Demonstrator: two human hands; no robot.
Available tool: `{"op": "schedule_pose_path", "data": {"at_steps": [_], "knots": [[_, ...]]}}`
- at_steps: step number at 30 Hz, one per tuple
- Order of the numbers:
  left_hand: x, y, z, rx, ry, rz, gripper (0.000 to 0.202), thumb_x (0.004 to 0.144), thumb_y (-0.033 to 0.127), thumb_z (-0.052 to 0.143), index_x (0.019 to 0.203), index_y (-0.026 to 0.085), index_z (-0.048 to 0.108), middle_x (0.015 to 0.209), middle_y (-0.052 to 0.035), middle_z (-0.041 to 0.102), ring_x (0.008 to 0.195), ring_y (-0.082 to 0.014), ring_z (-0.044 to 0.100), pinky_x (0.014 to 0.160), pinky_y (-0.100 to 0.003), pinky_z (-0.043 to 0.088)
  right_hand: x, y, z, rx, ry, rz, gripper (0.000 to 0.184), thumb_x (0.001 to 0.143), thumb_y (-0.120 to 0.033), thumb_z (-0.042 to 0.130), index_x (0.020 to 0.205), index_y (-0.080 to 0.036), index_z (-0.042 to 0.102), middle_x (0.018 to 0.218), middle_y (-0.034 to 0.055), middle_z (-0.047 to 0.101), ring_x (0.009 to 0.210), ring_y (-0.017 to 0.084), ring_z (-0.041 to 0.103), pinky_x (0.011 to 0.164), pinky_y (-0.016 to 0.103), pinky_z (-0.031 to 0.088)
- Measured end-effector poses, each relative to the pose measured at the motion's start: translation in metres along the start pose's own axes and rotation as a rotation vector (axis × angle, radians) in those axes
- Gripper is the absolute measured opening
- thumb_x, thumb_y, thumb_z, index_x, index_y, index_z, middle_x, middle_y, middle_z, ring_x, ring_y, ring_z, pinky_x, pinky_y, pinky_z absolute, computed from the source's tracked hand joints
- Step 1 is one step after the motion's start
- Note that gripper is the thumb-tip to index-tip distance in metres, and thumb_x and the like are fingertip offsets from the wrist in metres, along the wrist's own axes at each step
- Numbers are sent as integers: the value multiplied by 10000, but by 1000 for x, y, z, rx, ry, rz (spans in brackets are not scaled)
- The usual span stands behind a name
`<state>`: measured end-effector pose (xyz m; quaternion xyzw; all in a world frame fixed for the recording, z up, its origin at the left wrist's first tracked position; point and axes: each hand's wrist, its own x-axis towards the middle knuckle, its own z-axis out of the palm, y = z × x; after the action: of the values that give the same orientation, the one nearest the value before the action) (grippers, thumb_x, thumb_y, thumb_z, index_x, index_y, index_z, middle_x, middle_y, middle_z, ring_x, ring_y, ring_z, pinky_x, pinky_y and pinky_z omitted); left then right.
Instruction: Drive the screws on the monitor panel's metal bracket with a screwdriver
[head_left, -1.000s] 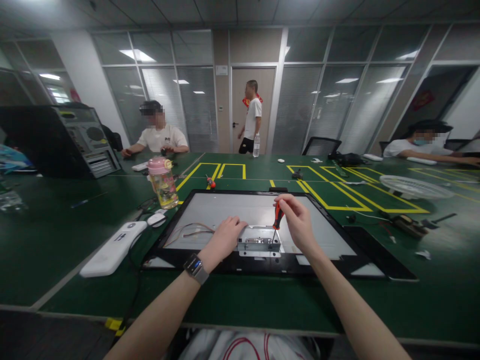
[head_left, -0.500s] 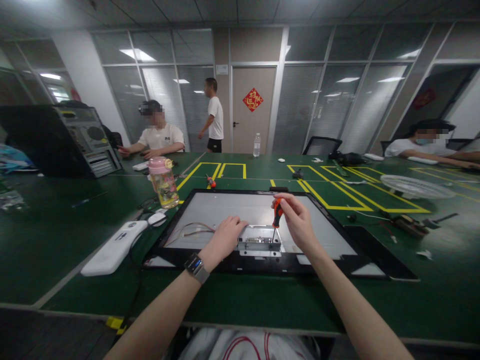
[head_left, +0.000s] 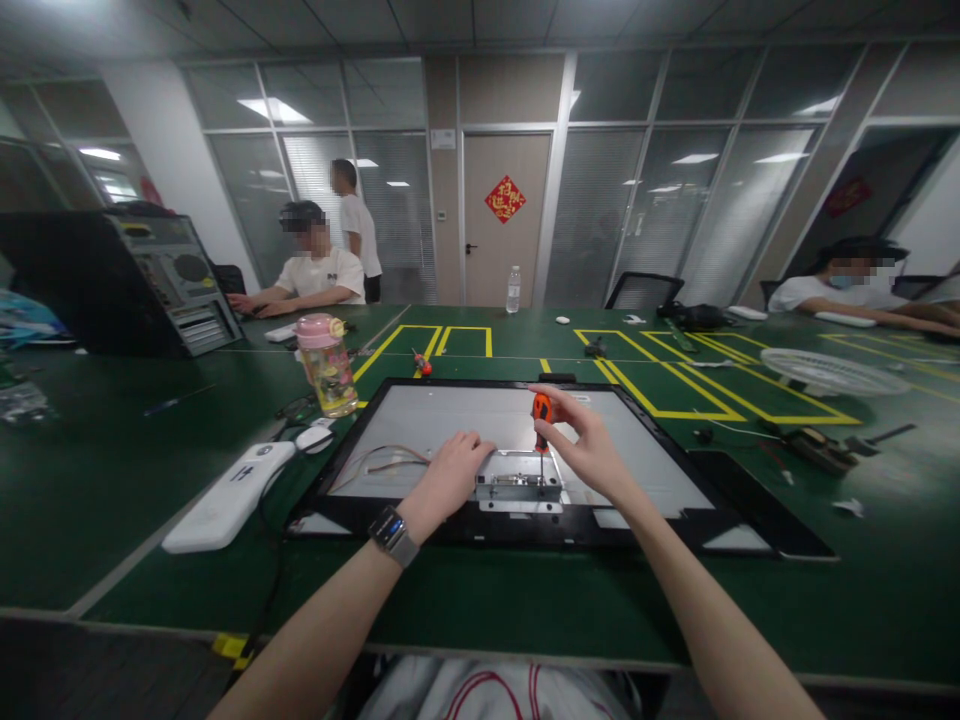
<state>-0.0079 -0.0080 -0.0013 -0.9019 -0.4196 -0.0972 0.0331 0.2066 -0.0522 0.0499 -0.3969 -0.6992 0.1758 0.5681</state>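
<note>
A flat monitor panel lies face down on the green table, with a small metal bracket box near its front edge. My left hand rests on the panel with curled fingers pressed against the bracket's left side. My right hand pinches the orange-and-black handle of a small screwdriver, held upright with its tip on the bracket's top. Thin wires trail over the panel left of my left hand.
A white device and a computer mouse lie left of the panel, with a pink-lidded bottle behind them. A computer case stands far left. A white fan grille and small parts lie at right. Other people sit and walk beyond.
My right hand has shifted the screwdriver slightly left and stood it more upright on the bracket, fingers now at its top. A person in the background walked from the door to the left.
</note>
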Motion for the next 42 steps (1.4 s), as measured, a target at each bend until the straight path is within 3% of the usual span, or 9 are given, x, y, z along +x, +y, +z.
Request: {"op": "schedule_pose_path", "data": {"at_steps": [5,8,12,23,42], "knots": [[1,0,1,1,-18,-9,539,853,-42,412,1305,213,556,1156,-94,588,1069,-229,530,941,-357,457,-1,2,4,31,229,-6,357,844,-260,662,1201,-269,651,958,42,689,799,192,655,713,357,577],[0,-1,1,3,-17,-7,541,852,-42,414,1308,215,549,1173,-93,586,1083,-225,525,947,-351,454,-3,1,10,95,288,22,354,845,-269,673,1196,-273,632,919,26,687,773,184,674,690,349,588],[0,0,2,21,1,4,525,865,-29,411,1312,208,553,1135,-92,590,1058,-237,531,924,-356,455,-6,1,19,110,240,41,350,836,-257,689,1179,-265,621,879,7,697,704,172,688,693,358,586],[-1,1,-2,11,1,1,512,871,-34,414,1301,201,562,1136,-92,592,1053,-248,534,914,-366,459,-12,0,29,144,150,55,330,837,-239,683,1159,-267,617,876,7,713,755,189,717,734,366,594],[0,1,0,6,-5,5,486,887,-16,417,1308,181,560,1157,-96,598,1072,-252,538,940,-375,465,-15,6,32,108,160,-24,342,845,-205,684,1178,-253,622,927,24,718,790,183,709,778,373,610]]}}
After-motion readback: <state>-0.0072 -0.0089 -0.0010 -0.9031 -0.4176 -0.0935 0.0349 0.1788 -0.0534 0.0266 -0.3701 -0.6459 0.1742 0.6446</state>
